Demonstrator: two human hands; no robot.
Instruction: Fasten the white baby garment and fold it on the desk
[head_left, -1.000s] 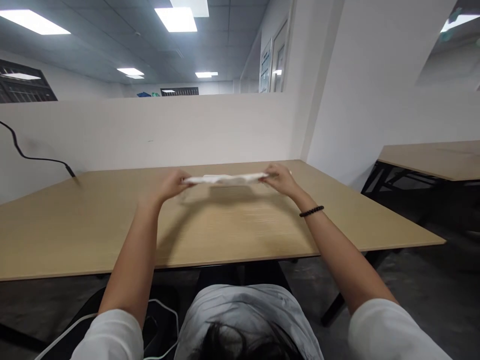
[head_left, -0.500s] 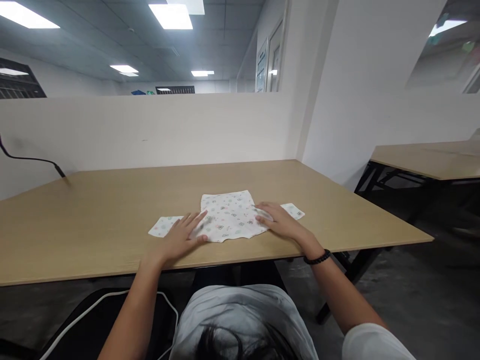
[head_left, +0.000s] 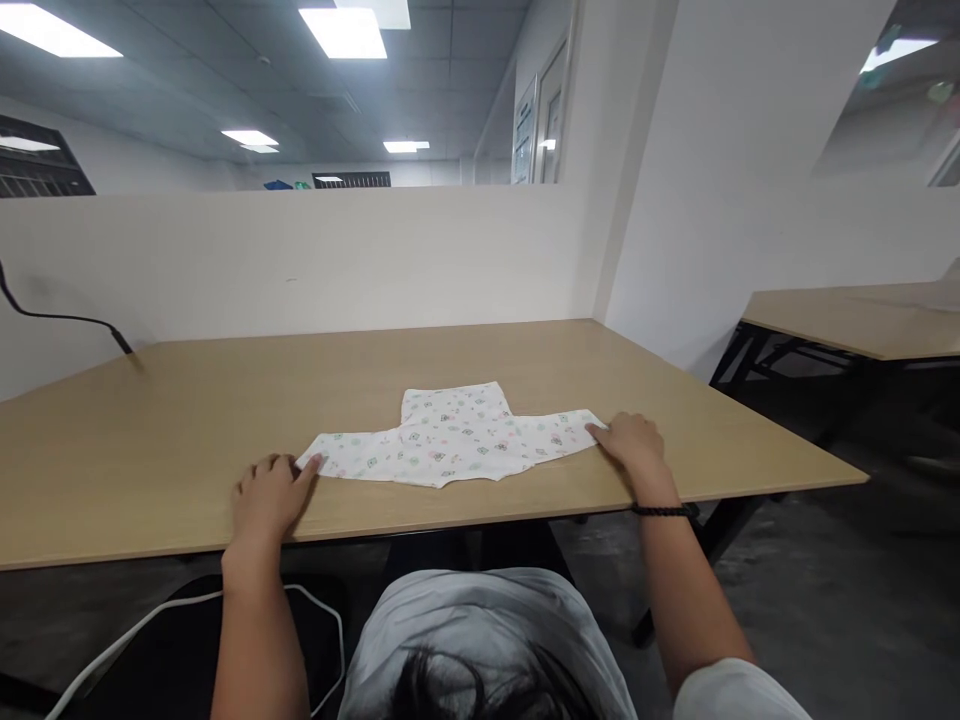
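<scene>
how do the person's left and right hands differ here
The right hand has a dark bracelet at its wrist; the left hand has none. The left hand touches the left-side sleeve, the right hand the right-side sleeve. Both are at a sleeve's end, backs up.

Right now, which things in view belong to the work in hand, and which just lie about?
In use:
printed white long-sleeved top, spread flat
left hand and right hand, at opposite cuffs
wooden table beneath

Just about:
black cord, left
white cord, lower left
second table, right
</scene>
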